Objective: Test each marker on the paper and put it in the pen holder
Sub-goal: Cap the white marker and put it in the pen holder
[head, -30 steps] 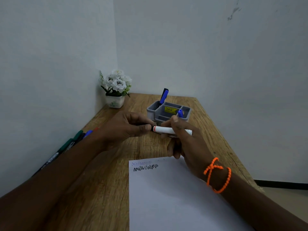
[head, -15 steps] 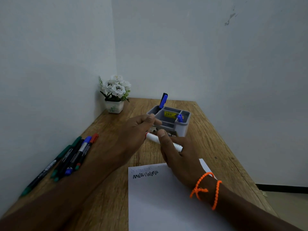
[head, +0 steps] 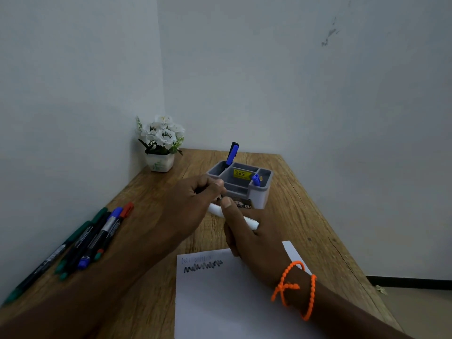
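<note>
Both hands grip: right hand (head: 254, 238) holds white marker (head: 249, 222) slanting down-right, left hand (head: 193, 204) pinches its upper-left end.

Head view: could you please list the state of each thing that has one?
White marker: gripped by right hand.
Left hand: pinching something at the marker's tip; cap unclear.
Pen holder: holds two blue markers.
Paper: two scribbles.
Loose markers: lying capped.

yellow sticker (head: 241, 174) in holder (head: 260, 195): "49.00", top line too small. Holder front label (head: 244, 205): "QP", rest hidden. Paper (head: 234, 302): scribbles only.
</note>
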